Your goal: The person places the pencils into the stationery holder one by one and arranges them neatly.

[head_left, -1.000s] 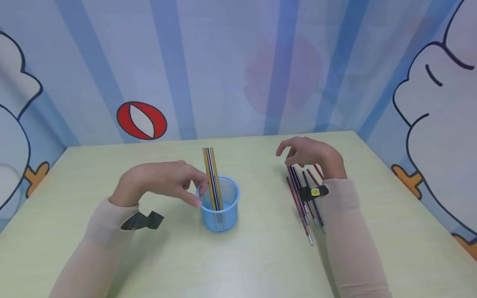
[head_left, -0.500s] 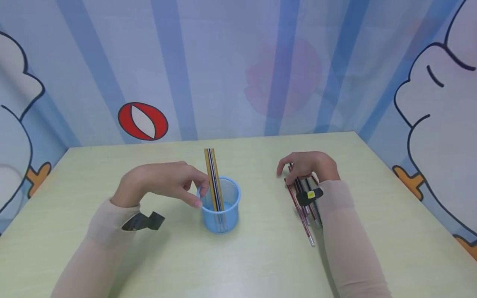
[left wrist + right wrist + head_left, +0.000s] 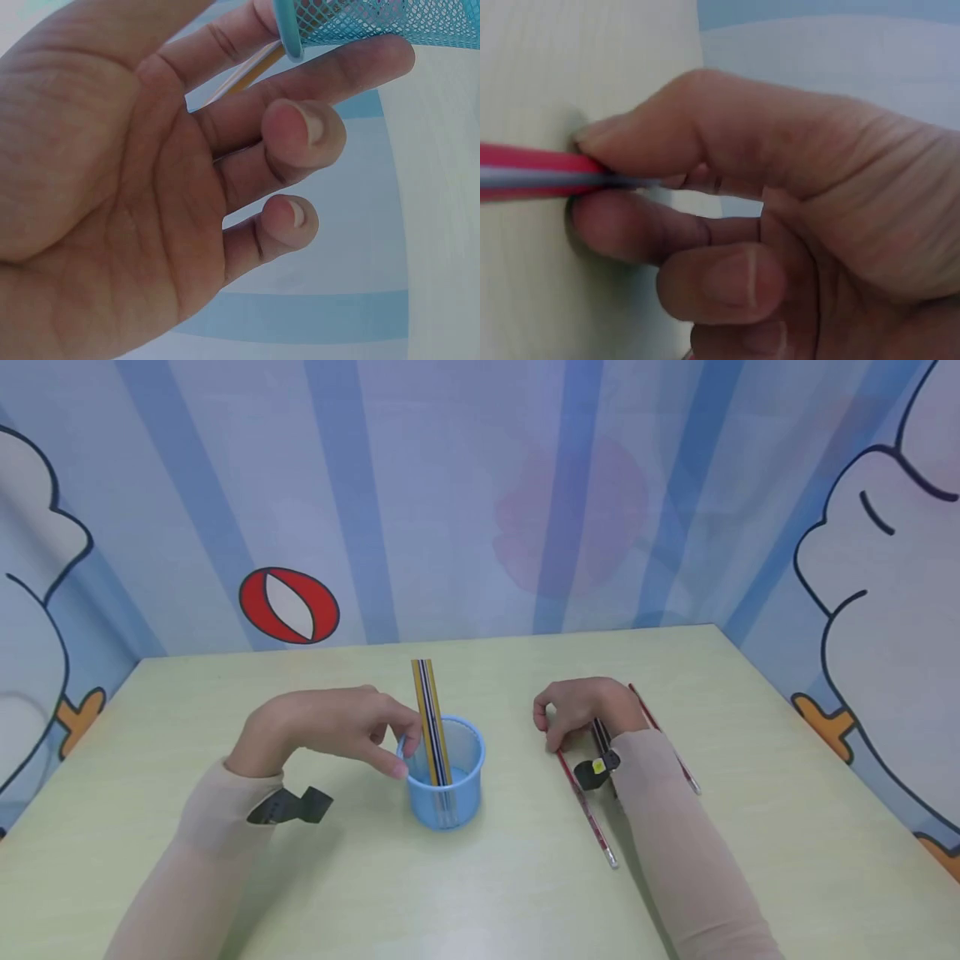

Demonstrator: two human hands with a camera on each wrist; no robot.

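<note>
My left hand [image 3: 337,727] grips the rim of a light blue mesh pencil cup [image 3: 450,810], thumb and forefinger at its left side. Yellow pencils with dark stripes [image 3: 431,718] stand in that cup, leaning slightly left. To the right, my right hand [image 3: 573,706] pinches a red pencil [image 3: 588,814] between thumb and forefinger near its far end, low over the table. In the right wrist view the red pencil [image 3: 532,171] shows a pale stripe, and its end lies between the fingertips. Dark pencils [image 3: 601,737] are mostly hidden under the right wrist.
Another red pencil [image 3: 682,768] lies right of the right forearm. Everything stands on a pale yellow-green table [image 3: 480,902]. A blue striped backdrop [image 3: 450,510] with cartoon pictures closes off the far side and both flanks.
My right hand has come down onto the pencils and moved left, now pinching a red one and shifting it left. The left hand and the cup stay put.
</note>
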